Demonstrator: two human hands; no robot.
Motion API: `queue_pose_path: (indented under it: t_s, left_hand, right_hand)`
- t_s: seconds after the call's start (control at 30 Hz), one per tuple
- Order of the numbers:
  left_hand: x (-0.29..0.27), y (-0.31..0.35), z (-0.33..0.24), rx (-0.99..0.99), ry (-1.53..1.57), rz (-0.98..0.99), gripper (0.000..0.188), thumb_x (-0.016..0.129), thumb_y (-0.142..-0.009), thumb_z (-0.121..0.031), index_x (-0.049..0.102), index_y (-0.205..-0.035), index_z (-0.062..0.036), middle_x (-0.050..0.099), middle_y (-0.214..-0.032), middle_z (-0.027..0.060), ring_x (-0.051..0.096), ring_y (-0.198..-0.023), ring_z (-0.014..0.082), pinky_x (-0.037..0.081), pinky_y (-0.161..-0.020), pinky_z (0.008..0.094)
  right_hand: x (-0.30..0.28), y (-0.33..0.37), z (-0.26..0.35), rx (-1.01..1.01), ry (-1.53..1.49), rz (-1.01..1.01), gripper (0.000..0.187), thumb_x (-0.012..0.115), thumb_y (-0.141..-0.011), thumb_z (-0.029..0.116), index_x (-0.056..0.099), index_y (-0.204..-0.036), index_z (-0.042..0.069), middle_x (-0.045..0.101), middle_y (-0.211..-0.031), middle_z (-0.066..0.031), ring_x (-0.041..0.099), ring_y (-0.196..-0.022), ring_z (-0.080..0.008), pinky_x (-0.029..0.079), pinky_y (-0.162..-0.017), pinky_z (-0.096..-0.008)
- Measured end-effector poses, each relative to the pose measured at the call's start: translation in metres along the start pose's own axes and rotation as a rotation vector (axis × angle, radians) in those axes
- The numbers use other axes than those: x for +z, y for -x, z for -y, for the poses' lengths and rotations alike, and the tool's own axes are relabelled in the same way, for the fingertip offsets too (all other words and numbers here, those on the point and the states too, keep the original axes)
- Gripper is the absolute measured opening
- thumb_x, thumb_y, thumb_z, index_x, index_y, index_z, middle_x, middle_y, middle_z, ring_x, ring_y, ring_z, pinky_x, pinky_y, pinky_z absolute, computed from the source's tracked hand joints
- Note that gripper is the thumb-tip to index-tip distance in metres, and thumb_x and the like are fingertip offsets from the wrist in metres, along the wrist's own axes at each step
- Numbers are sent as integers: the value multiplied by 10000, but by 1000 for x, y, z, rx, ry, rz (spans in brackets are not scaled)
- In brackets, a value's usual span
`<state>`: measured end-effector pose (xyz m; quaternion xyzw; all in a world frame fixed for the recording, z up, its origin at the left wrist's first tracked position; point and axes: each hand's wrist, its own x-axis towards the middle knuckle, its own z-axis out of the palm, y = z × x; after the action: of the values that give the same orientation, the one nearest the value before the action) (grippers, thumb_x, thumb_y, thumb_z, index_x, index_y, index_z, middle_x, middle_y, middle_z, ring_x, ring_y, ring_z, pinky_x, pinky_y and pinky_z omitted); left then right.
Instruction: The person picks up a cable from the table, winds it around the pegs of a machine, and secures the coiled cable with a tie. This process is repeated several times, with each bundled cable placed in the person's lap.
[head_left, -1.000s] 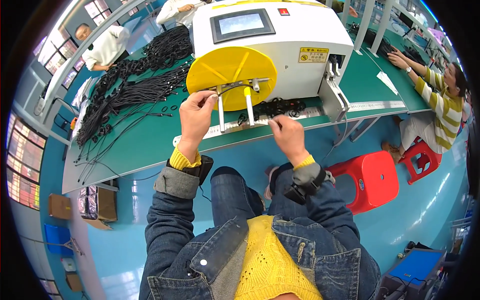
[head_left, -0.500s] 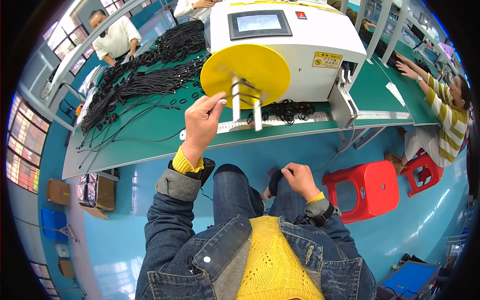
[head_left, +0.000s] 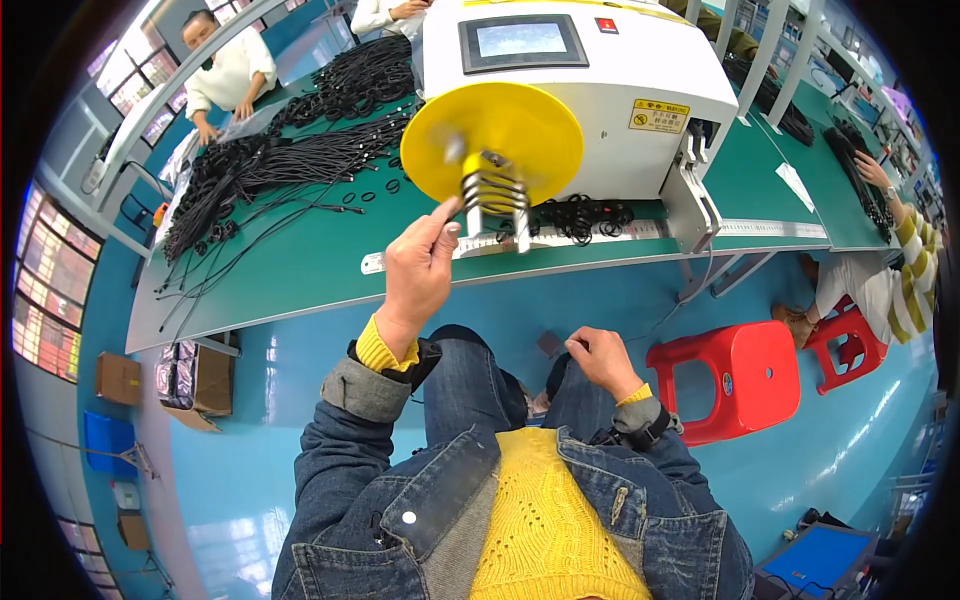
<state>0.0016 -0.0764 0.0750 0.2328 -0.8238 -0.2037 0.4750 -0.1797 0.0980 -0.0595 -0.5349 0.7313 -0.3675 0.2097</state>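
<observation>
My left hand [head_left: 418, 272] is raised at the table's front edge, close to a yellow round disc [head_left: 545, 125] on a white winding machine [head_left: 615, 90]. Its index finger reaches toward the disc's metal posts [head_left: 522, 232], the thumb is just below, and the other fingers curl in. Several turns of black cable [head_left: 495, 188] loop around the posts. Whether a cable end sits between finger and thumb cannot be made out. Over my right thigh rests my right hand [head_left: 605, 360], loosely closed with nothing visible in it.
Piles of black cables [head_left: 300, 165] cover the green table [head_left: 300, 285] at left. Small black rings [head_left: 580, 215] lie under the disc by a metal ruler [head_left: 770, 229]. A red stool [head_left: 745, 375] stands at right. Co-workers sit behind and to the right.
The cable now lies in more distinct turns around the posts, whose position has shifted. My left hand has moved slightly right and lower, index finger straighter. My right hand stays in place.
</observation>
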Motion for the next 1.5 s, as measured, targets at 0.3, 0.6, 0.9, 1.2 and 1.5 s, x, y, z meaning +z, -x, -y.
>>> queue_pose_path:
  t_s: [0.3, 0.6, 0.9, 1.2, 1.5]
  left_hand:
    - [5, -18, -22, 182, -172, 31, 267, 535, -855, -110, 552, -1093, 9, 535, -865, 133, 548, -659, 262, 451, -587, 318]
    - [5, -34, -61, -3, -582, 335, 381, 515, -861, -222, 509, -1111, 66, 525, -1010, 205, 572, -871, 312, 484, -691, 356]
    - [1, -39, -19, 184, -462, 433, 600, 456, -878, -260, 266, -1231, 186, 353, -1226, 360, 417, -1082, 465, 341, -948, 444]
    - [11, -36, -24, 138, -298, 258, 456, 492, -859, -219, 372, -1152, 109, 473, -1022, 270, 477, -931, 420, 399, -840, 442]
    - [10, -31, -33, 176, -372, 283, 188, 541, -802, -132, 469, -916, -1, 492, -794, 154, 507, -710, 339, 422, -623, 420]
  right_hand:
    - [-37, -49, 84, -375, -124, -308, 123, 622, -750, 121, 602, -736, 0, 589, -651, -146, 575, -561, -268, 442, -507, -312]
    - [-43, -105, 111, -480, 3, -377, 226, 712, -682, 162, 584, -797, 15, 566, -654, -102, 560, -554, -215, 441, -508, -291]
    - [-37, -119, 112, -366, -271, -486, 643, 786, -592, 152, 449, -1108, -33, 547, -1039, -149, 566, -909, -220, 505, -713, -305]
    - [-30, -120, 109, -487, -281, -389, 652, 708, -687, 84, 362, -1225, -38, 572, -1005, -174, 590, -896, -256, 490, -748, -312]
    - [-8, -105, 127, -508, -169, -611, 409, 583, -776, 82, 393, -1112, -53, 569, -777, -241, 576, -680, -397, 463, -581, -422]
